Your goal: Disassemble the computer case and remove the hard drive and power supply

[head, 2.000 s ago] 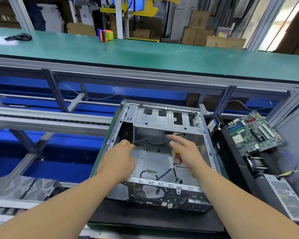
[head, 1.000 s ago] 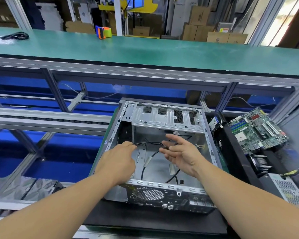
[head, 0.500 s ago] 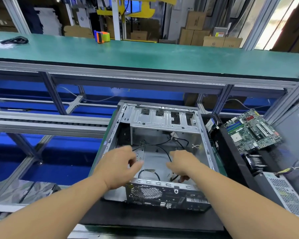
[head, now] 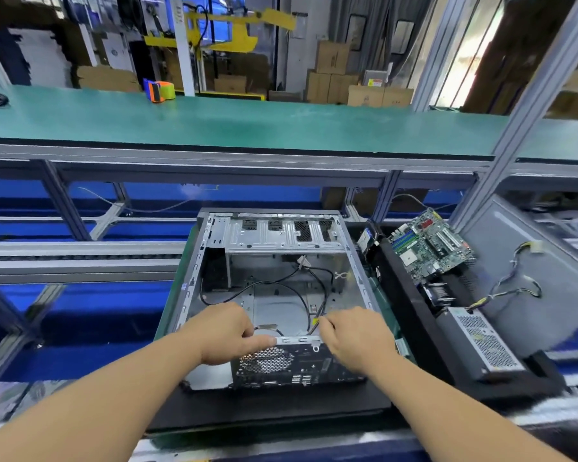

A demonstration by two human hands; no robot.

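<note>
Steel rear rim of the opened computer case, pressed under the left hand, fingers curled over the edge. Right hand just beside, fingertips pinched on a yellow-tagged black cable inside the near wall. Likely step: freeing leftover wiring from a gutted shell. Next move: tracing the lead to its anchor, lifting clear. Power supply already out, lying right of the case; motherboard farther back. Hard drive nowhere identifiable. Right fingertips partly hidden, grip hard to confirm.
</note>
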